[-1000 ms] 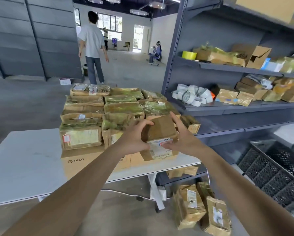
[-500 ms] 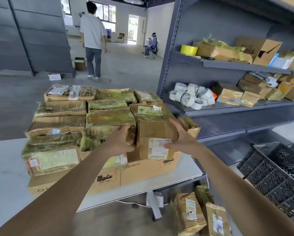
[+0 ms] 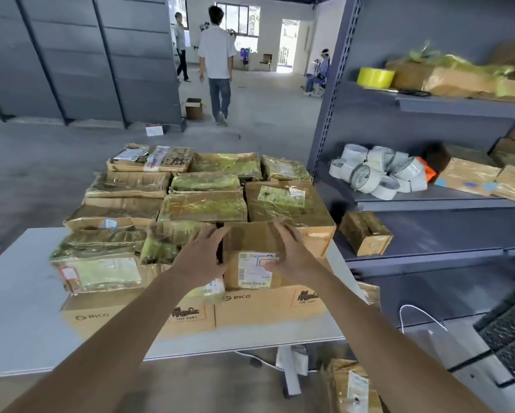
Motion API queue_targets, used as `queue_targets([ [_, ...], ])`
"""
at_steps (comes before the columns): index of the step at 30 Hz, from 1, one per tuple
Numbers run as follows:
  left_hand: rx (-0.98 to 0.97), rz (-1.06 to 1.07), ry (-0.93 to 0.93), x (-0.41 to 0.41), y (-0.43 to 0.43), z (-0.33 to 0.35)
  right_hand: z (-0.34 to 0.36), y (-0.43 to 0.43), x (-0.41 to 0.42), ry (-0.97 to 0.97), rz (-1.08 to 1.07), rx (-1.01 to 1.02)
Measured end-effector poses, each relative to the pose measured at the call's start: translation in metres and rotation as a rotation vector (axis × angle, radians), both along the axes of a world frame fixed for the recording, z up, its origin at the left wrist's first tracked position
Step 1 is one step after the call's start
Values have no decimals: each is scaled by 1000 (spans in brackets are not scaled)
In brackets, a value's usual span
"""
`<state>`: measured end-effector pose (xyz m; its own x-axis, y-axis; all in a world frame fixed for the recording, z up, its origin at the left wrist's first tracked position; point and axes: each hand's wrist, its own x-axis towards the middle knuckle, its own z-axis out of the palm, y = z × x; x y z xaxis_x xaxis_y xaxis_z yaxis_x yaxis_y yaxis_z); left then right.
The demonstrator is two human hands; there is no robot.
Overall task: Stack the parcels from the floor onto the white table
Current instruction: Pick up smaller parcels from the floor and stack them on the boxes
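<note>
Now seat the parcel (image 3: 250,238) squarely on the PICO box (image 3: 268,308) at the front right of the worktop (image 3: 20,308), already resting there with its label (image 3: 254,269) facing out. Treat this as the last nudge before letting go: left hand (image 3: 201,259) flat against the parcel's left side, right hand (image 3: 292,251) over its right top edge, fingers (image 3: 289,234) of both spread and nearly straight, pressing rather than clutching. Push evenly from both sides to avoid twisting it. Close any gap to the labelled parcel (image 3: 286,204) behind, and snug it against the green-wrapped parcel (image 3: 172,239) on the left without crushing that soft wrap. Check for flat footing on the box below, with no corner overhanging the front. Lift both hands up and apart, not dragging across the label. Then reach down for the floor parcels (image 3: 351,389) lying by the worktop's leg, probably with several more to go.
</note>
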<state>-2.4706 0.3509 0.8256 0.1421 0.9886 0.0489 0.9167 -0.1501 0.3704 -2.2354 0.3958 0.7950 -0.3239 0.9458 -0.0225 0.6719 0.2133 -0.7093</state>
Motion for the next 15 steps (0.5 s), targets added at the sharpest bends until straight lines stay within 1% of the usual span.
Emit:
queue_targets([
  [4,9,-10,103,6,-3,-4,-10,-5,-2,23,-20,82],
  [8,15,-13,109,3,-4,-5,-15,-12,2,174,-61,103],
  [9,23,-12,119,1,-5,-6,-18,-14,4,185,-82,101],
  [12,65,29,198,1,-8,-11,-25,-18,8,127,-159,52],
  [15,55,62,199,1,-9,-17,-32,-19,5,69,-193,32],
])
